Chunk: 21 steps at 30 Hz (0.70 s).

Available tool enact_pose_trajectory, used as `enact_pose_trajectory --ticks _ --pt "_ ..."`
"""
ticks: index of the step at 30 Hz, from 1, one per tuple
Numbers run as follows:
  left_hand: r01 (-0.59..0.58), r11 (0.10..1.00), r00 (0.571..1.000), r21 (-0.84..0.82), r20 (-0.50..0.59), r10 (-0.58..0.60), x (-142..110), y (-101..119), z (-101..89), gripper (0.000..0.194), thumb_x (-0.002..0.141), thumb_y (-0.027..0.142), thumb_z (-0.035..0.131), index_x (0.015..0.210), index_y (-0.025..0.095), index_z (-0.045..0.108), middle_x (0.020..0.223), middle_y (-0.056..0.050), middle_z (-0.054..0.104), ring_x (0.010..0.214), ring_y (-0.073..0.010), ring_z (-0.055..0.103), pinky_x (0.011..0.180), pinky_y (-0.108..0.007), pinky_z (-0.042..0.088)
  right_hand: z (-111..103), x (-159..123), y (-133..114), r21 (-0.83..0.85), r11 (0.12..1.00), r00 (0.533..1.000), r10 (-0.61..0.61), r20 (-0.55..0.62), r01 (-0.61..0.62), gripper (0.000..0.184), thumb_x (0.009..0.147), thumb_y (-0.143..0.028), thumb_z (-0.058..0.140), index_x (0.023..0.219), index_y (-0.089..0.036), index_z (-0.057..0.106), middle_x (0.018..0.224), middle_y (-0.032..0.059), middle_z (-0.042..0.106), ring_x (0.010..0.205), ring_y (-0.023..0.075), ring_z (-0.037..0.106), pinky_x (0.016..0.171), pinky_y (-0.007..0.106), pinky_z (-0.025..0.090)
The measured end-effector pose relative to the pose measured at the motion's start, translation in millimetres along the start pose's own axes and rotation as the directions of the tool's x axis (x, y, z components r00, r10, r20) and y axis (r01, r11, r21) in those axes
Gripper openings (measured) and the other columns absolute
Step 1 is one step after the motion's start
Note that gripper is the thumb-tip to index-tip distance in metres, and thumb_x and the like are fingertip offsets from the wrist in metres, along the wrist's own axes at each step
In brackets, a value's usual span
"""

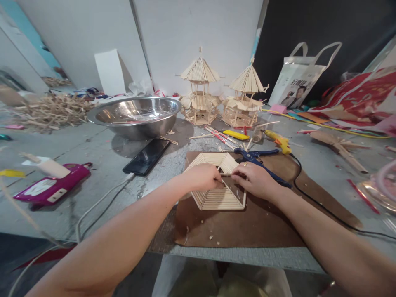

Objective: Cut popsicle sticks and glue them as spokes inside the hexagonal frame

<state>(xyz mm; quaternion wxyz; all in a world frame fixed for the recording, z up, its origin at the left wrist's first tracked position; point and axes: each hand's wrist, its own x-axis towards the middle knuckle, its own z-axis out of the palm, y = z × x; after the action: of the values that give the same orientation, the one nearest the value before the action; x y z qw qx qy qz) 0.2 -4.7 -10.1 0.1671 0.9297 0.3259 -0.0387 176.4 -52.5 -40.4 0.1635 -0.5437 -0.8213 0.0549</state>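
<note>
Hexagonal stick panel [221,201] is being pieced together mid-frame, looks like; careful lining-up is being called for next. Left hand [204,176] and right hand [256,179] are being held half-curled, can't tell what's gripped.

Craft workspace; home or small workshop, can't tell. Signs: littered gray surface [107,159], yellow glue gun [280,142], blue pliers [254,155], yellow cutter [236,135], heap of sticks [55,112], hexagonal stick panel [218,201], two tiered stick pavilions [200,100] behind.

Soft, fairly bright light, glare inside steel bowl [148,128], soft shadow beneath, blurred, stretched edges
</note>
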Motion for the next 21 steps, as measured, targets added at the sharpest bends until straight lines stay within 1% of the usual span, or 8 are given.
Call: enact_pose_trajectory --ticks 6,17,21 --pt "-0.020 0.999 1.000 0.028 0.004 0.020 1.4 -1.5 0.7 0.022 0.066 0.034 0.048 0.069 0.021 0.065 0.062 -0.001 0.061 0.050 -0.0092 0.045 0.048 -0.020 0.028 -0.3 -0.4 -0.7 0.000 1.000 1.000 -0.006 -0.010 0.006 0.020 0.077 -0.030 0.040 0.075 -0.018 0.056 0.075 0.0028 0.058 0.073 0.0136 0.048 0.063 0.024 0.034" --pt "-0.033 0.999 0.999 0.003 0.008 0.033 1.0 -2.3 1.2 0.023 0.067 0.035 0.047 0.070 0.021 0.065 0.063 -0.001 0.062 0.052 -0.0092 0.046 0.050 -0.019 0.029 -1.6 -0.2 -1.0 -0.005 1.000 1.000 0.003 0.002 -0.003 0.020 0.077 -0.030 0.040 0.075 -0.018 0.056 0.075 0.0029 0.058 0.072 0.0135 0.048 0.063 0.024 0.034" --pt "-0.020 1.000 1.000 -0.020 0.015 0.020 2.1 -4.3 2.6 0.023 0.067 0.035 0.048 0.072 0.022 0.065 0.064 0.000 0.062 0.054 -0.0091 0.046 0.051 -0.019 0.030 -0.5 -0.6 -0.7 0.000 1.000 1.000 -0.001 -0.001 0.001 0.020 0.077 -0.030 0.040 0.076 -0.018 0.057 0.075 0.0032 0.058 0.072 0.0134 0.049 0.063 0.024 0.034"
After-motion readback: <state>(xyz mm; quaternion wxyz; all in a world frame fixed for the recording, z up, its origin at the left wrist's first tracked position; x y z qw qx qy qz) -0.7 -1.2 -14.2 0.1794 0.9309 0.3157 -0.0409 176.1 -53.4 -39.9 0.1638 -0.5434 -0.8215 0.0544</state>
